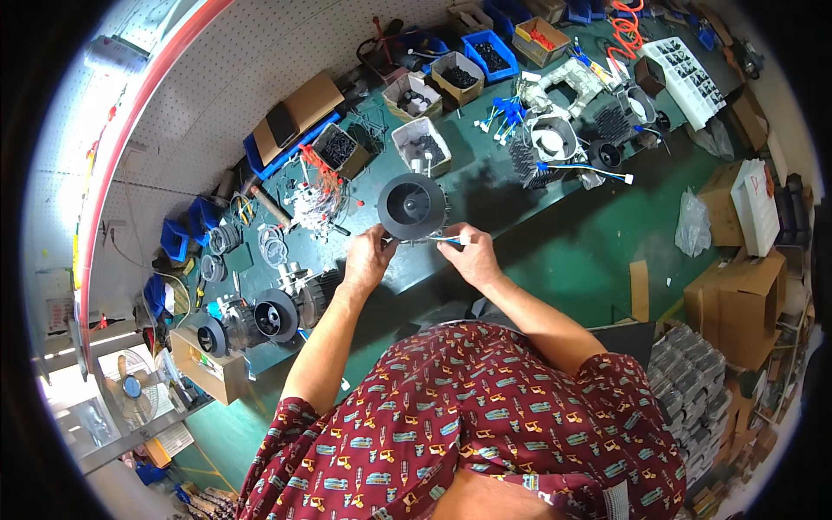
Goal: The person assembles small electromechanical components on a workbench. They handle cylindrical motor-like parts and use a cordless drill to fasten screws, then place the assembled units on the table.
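A blower fan with a round black impeller point(397, 218) sits before me at the bench's front edge, impeller face up. My left hand point(370, 257) is closed, fingers pinching the lower left side of the fan. Just right of the fan, my right hand point(471, 256) pinches a short wire lead point(448, 239) with white and blue wires and a pale end. The lead runs to the fan's lower edge. What the fingertips cover is hidden.
The green workbench point(373, 182) carries a white box of small black parts point(422, 146) behind the fan. More blowers point(276, 315) stand at the left end; finned motor housings point(555, 139) lie to the right. Cartons point(737, 299) and stacked grey castings point(691, 381) are on the floor.
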